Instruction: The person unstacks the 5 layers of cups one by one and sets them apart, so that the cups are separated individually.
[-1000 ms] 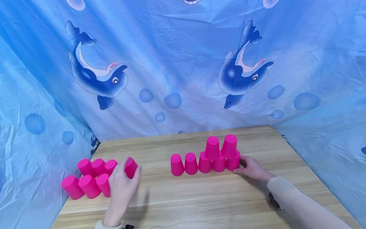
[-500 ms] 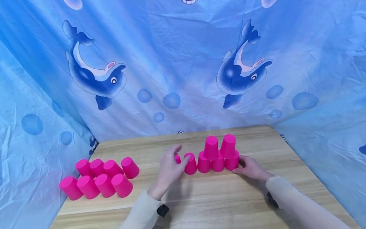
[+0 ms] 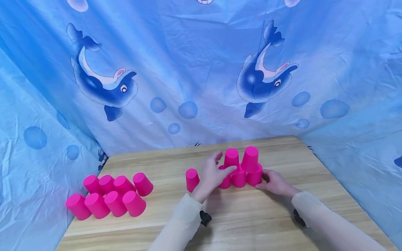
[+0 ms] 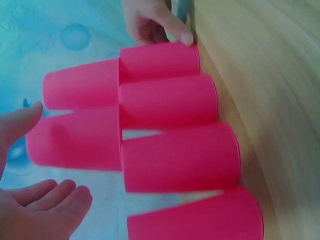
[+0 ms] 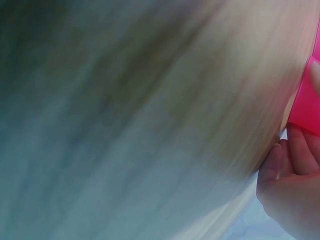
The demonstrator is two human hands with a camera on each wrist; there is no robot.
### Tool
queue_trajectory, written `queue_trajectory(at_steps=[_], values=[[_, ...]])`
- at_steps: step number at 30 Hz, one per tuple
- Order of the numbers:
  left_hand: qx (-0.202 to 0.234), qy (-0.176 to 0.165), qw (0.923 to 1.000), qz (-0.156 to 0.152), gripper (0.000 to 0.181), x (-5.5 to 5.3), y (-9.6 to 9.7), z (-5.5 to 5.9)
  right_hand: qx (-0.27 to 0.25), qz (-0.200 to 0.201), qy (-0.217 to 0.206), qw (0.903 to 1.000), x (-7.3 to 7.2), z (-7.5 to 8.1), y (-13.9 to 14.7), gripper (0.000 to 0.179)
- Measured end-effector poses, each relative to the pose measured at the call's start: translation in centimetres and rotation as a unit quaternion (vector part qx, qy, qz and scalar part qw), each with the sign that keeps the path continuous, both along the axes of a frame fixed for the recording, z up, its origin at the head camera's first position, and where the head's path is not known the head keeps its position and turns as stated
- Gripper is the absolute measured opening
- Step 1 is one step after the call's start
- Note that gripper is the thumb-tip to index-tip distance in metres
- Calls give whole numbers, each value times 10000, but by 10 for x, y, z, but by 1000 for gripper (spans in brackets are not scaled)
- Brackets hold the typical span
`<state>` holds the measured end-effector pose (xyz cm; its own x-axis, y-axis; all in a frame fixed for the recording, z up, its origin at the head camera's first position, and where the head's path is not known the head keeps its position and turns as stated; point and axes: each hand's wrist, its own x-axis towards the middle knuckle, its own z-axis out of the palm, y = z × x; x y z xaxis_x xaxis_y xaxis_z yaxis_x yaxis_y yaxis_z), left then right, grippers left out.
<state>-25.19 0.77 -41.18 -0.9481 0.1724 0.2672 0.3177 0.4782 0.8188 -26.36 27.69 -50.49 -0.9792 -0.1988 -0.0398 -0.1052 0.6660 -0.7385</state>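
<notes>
We wear a thin cream top with long, close-fitting sleeves. The left sleeve (image 3: 180, 223) ends at the wrist, and a small black device (image 3: 205, 218) is strapped just below its cuff. The right sleeve (image 3: 326, 223) looks the same, with a matching black device (image 3: 297, 218) showing under its wrist. Both hands are bare: the left hand (image 3: 211, 174) and the right hand (image 3: 276, 183) carry no rings or gloves.
</notes>
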Motion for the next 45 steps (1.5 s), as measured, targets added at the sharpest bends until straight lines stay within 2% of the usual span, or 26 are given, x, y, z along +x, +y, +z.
queue_trajectory(at_steps=[4,9,15,20,23,28,33,37,45], values=[[64,-105,9999,56,73,-3,10,-3,-6,-57,-120,9999,1,0,-3,72],[169,-75,9998,88,62,-4,15,-6,-43,20,-8,10000,2,-3,-1,70],[428,111,9990,98,60,4,5,3,-124,99,73,9998,0,-5,2,71],[874,370,9954,164,56,11,-14,13,-104,132,114,9998,0,-5,5,72],[1168,562,9909,357,53,13,-31,19,-107,170,172,9997,1,-4,5,70],[1284,811,9859,702,51,12,-61,24,-129,291,316,9990,2,-4,7,67],[1394,843,9819,962,51,11,-87,23,-139,340,343,9987,1,-4,8,67],[1417,863,9792,1169,51,11,-103,23,-26,215,233,9995,0,-4,6,70],[1248,732,9781,1497,51,14,-128,22,-6,111,158,9998,-1,-4,3,71]])
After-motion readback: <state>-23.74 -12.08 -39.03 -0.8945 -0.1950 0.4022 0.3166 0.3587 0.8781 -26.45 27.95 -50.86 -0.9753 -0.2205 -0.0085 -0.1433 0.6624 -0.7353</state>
